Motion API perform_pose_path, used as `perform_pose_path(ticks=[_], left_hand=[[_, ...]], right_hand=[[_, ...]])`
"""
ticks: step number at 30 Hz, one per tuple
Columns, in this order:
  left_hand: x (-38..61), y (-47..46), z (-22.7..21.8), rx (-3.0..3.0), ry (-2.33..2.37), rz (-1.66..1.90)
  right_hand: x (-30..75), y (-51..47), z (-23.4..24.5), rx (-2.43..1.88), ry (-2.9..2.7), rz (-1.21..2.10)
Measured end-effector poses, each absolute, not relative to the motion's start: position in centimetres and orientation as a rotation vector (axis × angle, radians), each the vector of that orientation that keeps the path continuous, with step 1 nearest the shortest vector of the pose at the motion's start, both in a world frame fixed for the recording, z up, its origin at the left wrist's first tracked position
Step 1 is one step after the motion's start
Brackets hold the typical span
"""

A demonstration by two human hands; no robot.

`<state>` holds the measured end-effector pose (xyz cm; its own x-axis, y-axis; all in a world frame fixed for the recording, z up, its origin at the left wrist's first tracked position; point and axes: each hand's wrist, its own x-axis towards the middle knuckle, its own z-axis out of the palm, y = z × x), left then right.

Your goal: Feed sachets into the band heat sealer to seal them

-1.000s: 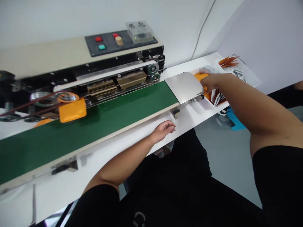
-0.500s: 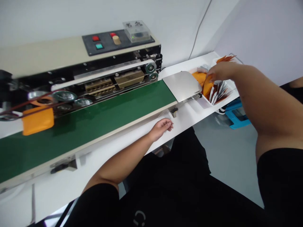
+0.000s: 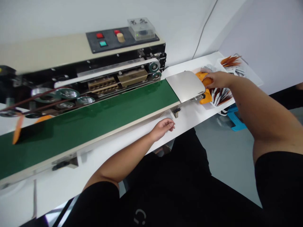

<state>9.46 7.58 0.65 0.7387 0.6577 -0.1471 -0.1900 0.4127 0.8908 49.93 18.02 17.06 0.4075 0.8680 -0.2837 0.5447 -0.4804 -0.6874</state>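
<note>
Beyond the steel plate [image 3: 186,85], an orange pouch [image 3: 200,75] is touched by the pressed-together fingers [image 3: 211,77] of the right hand [image 3: 220,79]; the left hand [image 3: 162,128], fingers [image 3: 169,125] loosely curled, is held near the plate

clear box [image 3: 141,26] on band sealer [image 3: 71,56]: dark marks, unreadable | black shirt [image 3: 165,195]: white logo [image 3: 139,217], unreadable

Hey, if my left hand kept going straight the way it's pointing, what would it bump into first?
Probably the small bracket at the edge of the conveyor, just ahead of your left hand, though depth is hard to judge from this view.
</note>
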Motion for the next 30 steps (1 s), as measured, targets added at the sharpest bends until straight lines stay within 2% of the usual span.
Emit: perform_pose_path(ticks=[4,9,12,20,25,28,30], left_hand=[[9.5,7.7,0.7,1.017,0.524,0.563],[9.6,7.3,0.3,1.087,0.538,0.543],[9.6,6.8,0.0,1.157,0.543,0.528],[9.5,7.0,0.0,1.138,0.553,0.506],[9.4,6.7,0.0,1.119,0.502,0.530],[9.3,6.1,0.4,1.079,0.399,0.578],[9.3,5.5,1.0,0.993,0.309,0.634]], right_hand=[[50.0,18.0,17.0,-2.218,-1.320,0.772],[50.8,17.0,17.2,-2.288,-1.661,0.403],[51.1,16.5,17.0,-2.218,-1.487,0.340],[50.3,16.6,18.2,-1.688,-0.781,0.416],[45.7,10.9,19.5,-1.370,-0.746,0.751],[39.1,4.9,17.2,-1.102,-0.789,0.895],[33.8,1.1,14.2,-1.148,-0.718,1.016]])
